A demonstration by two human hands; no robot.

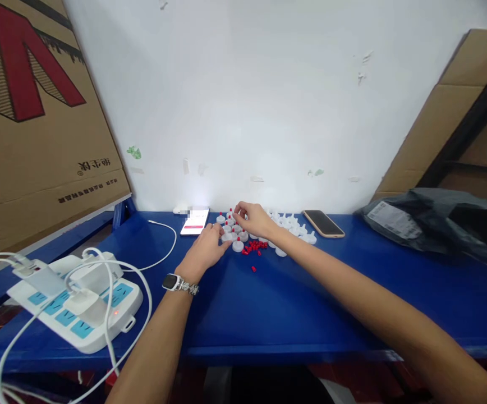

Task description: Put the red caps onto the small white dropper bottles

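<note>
On the blue table (294, 297) near the wall lies a cluster of small white caps (292, 227), several with red tips (229, 221). Loose red pieces (254, 247) are scattered just in front of them. My left hand (205, 250), with a metal watch (179, 283) on the wrist, rests on the table, fingertips touching the white caps at the cluster's left side. My right hand (252, 219) hovers over the cluster with its fingertips pinched together at a red-tipped cap; what it grips is too small to make out.
A lit phone (195, 220) lies left of the caps with a white cable (163, 247). A dark phone (323, 223) lies to the right. A white power strip (79, 303) with chargers sits at the left, cardboard boxes (37, 112) behind, a grey plastic bag (437, 221) at the right.
</note>
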